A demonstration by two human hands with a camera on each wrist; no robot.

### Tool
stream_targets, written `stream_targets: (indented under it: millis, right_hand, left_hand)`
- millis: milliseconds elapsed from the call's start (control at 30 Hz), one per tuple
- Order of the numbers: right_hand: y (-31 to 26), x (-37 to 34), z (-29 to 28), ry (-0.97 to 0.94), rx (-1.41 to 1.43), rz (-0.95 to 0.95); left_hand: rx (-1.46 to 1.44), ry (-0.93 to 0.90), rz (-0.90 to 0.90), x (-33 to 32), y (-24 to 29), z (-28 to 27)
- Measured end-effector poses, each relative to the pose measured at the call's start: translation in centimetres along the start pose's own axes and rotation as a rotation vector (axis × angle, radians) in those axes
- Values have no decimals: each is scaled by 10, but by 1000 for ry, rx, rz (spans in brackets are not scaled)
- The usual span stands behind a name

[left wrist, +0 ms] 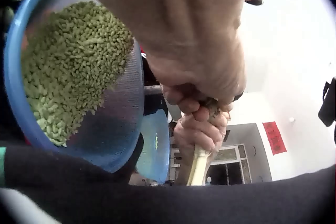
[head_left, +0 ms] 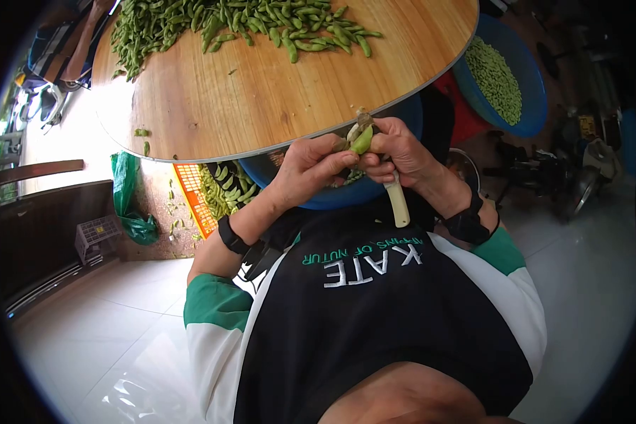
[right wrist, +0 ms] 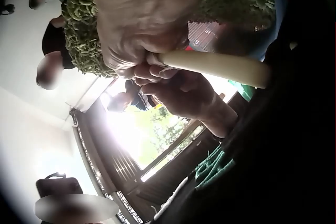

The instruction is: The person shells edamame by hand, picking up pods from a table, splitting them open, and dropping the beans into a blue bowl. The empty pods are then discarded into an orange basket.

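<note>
Above a blue basin (head_left: 315, 202), close to the table's edge, both hands meet. My left hand (head_left: 309, 164) pinches a bright green soybean pod (head_left: 362, 140) between thumb and fingers. On the other side, my right hand (head_left: 407, 150) grips a tool by its cream handle (head_left: 398, 203), which points back toward the chest; fingers hide most of its working end. Right-hand fingertips are right at the pod. The cream handle (right wrist: 215, 66) also shows in the right wrist view, sticking out below the palm. Something brownish (head_left: 362, 119) shows above the pod between the hands.
A round wooden table (head_left: 261, 92) bears a heap of green pods (head_left: 219, 21). At right stands a blue basin (head_left: 533, 106) of shelled beans (head_left: 493, 78). An orange basket (head_left: 191, 194) with pods and a green plastic bag (head_left: 128, 198) are at left. Other people are nearby.
</note>
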State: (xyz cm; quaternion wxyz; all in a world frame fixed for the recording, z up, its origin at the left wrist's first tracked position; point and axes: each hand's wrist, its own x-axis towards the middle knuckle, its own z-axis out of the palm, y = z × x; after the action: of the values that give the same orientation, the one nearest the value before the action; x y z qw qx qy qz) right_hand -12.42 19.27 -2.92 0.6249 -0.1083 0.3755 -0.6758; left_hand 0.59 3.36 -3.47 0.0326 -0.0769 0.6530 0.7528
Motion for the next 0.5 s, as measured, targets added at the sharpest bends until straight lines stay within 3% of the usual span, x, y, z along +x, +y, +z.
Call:
stream_targets:
  millis: [300,500]
  right_hand:
    - [12,5,-8,-109,182,51]
    - [17,3,-9,-63,201,155]
  left_hand:
    - [95,0,79,1,-3,-5]
    - [341,-42,346,-1,-8,-7]
